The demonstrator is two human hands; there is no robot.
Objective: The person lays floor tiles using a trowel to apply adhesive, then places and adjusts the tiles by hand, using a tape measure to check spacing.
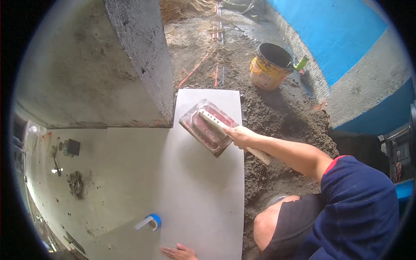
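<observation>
My right hand (pixel 238 136) is closed round the long pale handle (pixel 256 152) of a rectangular tool with a worn reddish head (pixel 203 138), held over a large white tile (pixel 203 182); whether the head touches it I cannot tell. Near the bottom edge, my left hand (pixel 177 252) lies open on the white surface, fingers outstretched. A short way above it is a blue ring-shaped item (pixel 156 221), like a tape roll, with a pale strip.
A concrete pillar (pixel 112 69) stands at upper left. Other white tiles (pixel 117 164) hold a dark block, hand tools and a grey rag (pixel 76 184). A dirty yellow bucket (pixel 266 76) sits on rough wet mortar (pixel 286 117) beside a blue-and-grey wall (pixel 329 39). Coloured lines cross the back floor.
</observation>
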